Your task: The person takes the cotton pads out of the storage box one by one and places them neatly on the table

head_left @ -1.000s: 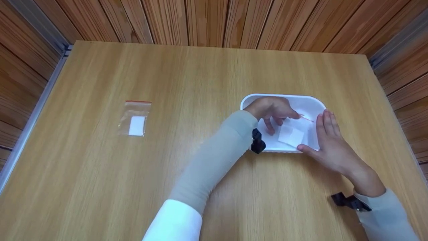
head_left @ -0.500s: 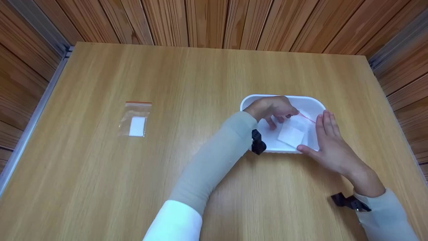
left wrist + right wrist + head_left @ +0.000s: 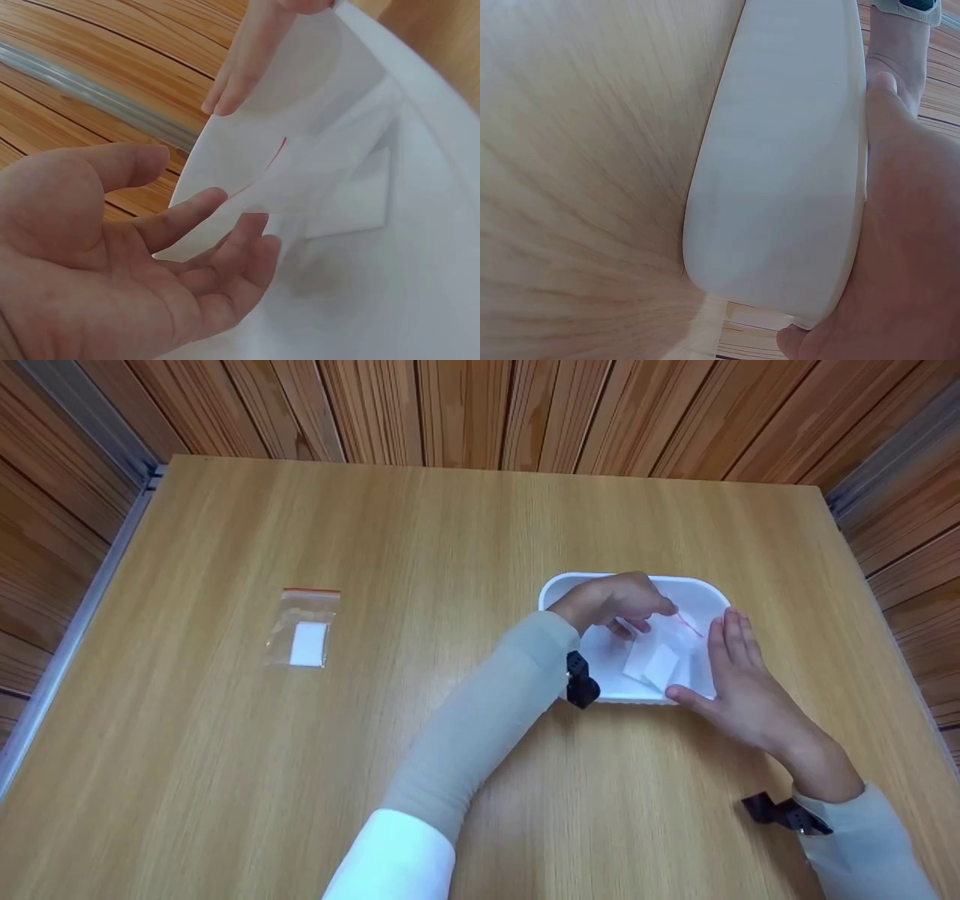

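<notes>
Zip bag, red-edged: in white tray, between the hands, long axis slanting from its red edge back toward the person. Left hand: nearer; forefinger at red edge, thumb well apart. Right hand: fingers straight, against tray rim.

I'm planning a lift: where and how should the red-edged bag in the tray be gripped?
Probably pinch the bag by its red edge, from above on the left hand's side: that edge runs from the fingertips, well apart from the white piece.
</notes>
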### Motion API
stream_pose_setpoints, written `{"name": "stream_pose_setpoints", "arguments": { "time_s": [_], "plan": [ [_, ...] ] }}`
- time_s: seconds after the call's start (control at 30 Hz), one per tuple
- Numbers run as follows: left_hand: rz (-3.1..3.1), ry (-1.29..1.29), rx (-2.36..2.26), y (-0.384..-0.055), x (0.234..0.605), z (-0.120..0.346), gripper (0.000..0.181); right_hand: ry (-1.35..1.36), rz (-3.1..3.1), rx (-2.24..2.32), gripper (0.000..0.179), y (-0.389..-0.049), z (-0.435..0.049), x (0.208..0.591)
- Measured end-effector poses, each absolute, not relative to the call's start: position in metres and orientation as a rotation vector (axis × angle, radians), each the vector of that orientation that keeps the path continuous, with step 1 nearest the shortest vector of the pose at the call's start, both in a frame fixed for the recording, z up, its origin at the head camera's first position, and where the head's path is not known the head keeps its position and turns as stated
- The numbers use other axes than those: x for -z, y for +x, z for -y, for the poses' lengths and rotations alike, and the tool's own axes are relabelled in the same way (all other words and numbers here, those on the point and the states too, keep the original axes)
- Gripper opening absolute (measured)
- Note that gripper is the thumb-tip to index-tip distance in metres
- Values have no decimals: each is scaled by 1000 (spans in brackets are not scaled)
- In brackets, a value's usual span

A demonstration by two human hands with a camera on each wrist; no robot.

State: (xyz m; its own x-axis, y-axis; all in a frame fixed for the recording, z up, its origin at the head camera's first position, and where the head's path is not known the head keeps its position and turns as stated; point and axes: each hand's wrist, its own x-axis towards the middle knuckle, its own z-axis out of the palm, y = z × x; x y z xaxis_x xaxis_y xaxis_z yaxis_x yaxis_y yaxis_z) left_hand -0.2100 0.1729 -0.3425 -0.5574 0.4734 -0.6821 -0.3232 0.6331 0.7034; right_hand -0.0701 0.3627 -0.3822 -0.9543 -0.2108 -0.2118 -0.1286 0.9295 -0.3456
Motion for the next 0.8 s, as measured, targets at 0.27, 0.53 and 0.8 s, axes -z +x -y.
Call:
{"name": "stream_pose_setpoints", "arguments": {
  "time_s": [0.27, 0.53, 0.8],
  "plan": [
    [-1987, 255, -989, -214, 352, -172, 32, -266, -2832, 541, 116, -73, -361, 383],
    [-2007, 254, -1035, -213, 352, -172, 26, -266, -2839, 533, 116, -72, -362, 383],
    [-1932, 87, -1120, -215, 349, -175, 26, -253, -2830, 533, 116, -71, -362, 382]
  ]
}}
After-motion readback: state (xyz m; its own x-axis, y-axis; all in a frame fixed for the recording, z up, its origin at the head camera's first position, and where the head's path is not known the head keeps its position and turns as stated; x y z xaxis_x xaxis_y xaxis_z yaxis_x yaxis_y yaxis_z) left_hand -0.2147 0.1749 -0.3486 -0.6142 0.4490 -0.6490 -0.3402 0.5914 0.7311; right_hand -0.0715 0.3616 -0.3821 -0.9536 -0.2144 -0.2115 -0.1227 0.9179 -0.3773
